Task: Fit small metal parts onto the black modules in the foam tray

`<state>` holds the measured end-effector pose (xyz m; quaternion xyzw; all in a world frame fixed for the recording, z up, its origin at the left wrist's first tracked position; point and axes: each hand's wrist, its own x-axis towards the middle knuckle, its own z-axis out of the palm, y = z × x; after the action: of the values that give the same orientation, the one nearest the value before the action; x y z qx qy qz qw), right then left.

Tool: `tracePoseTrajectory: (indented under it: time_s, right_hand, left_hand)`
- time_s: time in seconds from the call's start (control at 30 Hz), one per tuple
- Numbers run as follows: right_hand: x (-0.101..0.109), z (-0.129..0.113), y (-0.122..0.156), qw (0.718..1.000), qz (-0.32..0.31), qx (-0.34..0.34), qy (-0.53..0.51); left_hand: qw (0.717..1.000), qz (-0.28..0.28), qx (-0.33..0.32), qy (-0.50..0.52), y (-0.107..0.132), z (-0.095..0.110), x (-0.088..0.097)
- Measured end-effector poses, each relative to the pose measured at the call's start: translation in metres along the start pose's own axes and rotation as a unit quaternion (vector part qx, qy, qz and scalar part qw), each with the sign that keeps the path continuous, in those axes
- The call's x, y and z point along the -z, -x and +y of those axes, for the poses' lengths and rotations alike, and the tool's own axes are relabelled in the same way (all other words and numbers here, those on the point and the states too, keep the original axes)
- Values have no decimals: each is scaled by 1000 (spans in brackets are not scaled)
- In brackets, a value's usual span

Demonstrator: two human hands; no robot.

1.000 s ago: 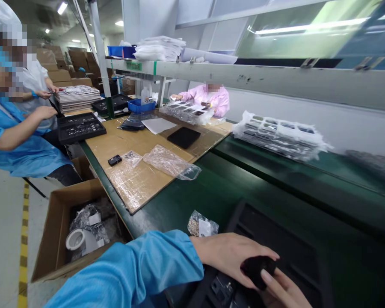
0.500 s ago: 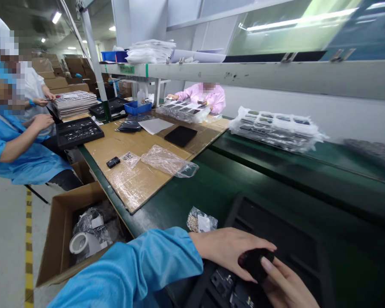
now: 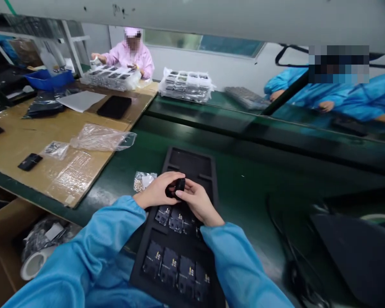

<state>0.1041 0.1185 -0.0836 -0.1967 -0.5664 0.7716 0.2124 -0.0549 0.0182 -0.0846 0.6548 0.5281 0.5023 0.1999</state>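
Note:
Both my hands meet over a long black tray that lies on the green bench in front of me. My left hand and my right hand are both closed on one small black part, held just above the tray's middle. Several small black parts with gold marks fill the tray's near compartments; the far compartments show bare. A small clear bag of tiny parts lies just left of the tray, beside my left hand.
A cardboard-covered table at left carries clear plastic bags, a black pad and a small black device. Wrapped stacks of trays sit at the back. A person in pink works far left; blue-sleeved people work at right. A box with a tape roll stands lower left.
The view has swung right and down, bringing the whole tray and both hands into sight. My hands remain closed on the small black part.

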Motion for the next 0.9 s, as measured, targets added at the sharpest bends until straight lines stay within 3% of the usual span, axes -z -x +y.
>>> tracePoseTrajectory:
  time_s: [0.6,0.77,0.9]
  right_hand:
    - [2,1,1,998,10,49,23]
    - [34,-3,0,972,165,142,90]
    - [73,4,6,917,312,224,110]
  left_hand:
    - [999,14,-6,-36,1,5,2]
    - [994,39,10,-99,-1,4,5]
    - [985,-20,30,-168,-10,5,5]
